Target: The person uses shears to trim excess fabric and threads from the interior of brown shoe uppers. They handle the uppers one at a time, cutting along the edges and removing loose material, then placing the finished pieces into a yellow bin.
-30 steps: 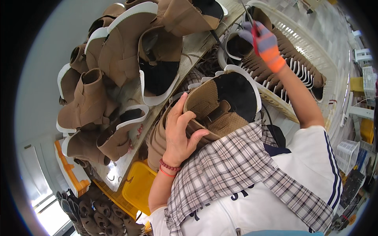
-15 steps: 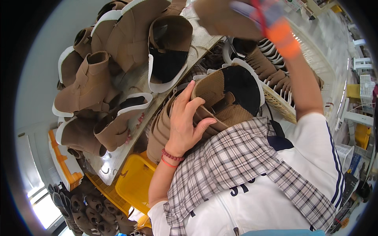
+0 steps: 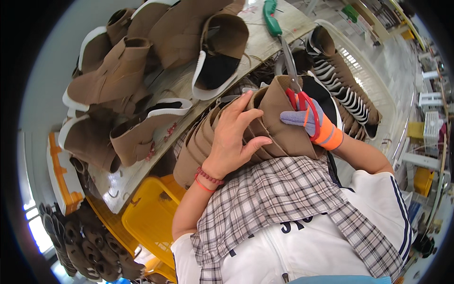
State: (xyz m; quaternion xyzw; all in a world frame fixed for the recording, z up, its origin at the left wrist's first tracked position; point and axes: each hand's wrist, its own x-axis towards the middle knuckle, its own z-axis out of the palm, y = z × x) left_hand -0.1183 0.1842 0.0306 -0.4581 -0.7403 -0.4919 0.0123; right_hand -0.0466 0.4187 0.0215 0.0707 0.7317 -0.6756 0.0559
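Observation:
My bare left hand [image 3: 232, 137], with red bracelets at the wrist, lies on a row of nested brown boot uppers [image 3: 203, 151] across my lap. Its fingers and thumb are spread over their edges. In my gloved right hand [image 3: 314, 123], grey with an orange cuff, are red-handled scissors [image 3: 291, 64], their blades pointing away from me. The glove's fingers reach forward against the nearest boot upper [image 3: 286, 130], a brown mesh-textured one. Behind it a black and white part of an upper shows. Beyond the blade tips lies a green-handled tool [image 3: 271, 19].
More brown uppers with white edges [image 3: 113, 71] crowd the worktable [image 3: 170, 142] at left. A white crate [image 3: 385, 90] at right holds a packed row of uppers [image 3: 347, 90]. Yellow baskets [image 3: 151, 217] stand below the table, above dark footwear parts [image 3: 94, 246]. A checked apron [image 3: 269, 194] covers my lap.
My right hand has come down from the far upper right to the uppers on my lap. The brown piece raised there is no longer held up. My left hand stays on the row.

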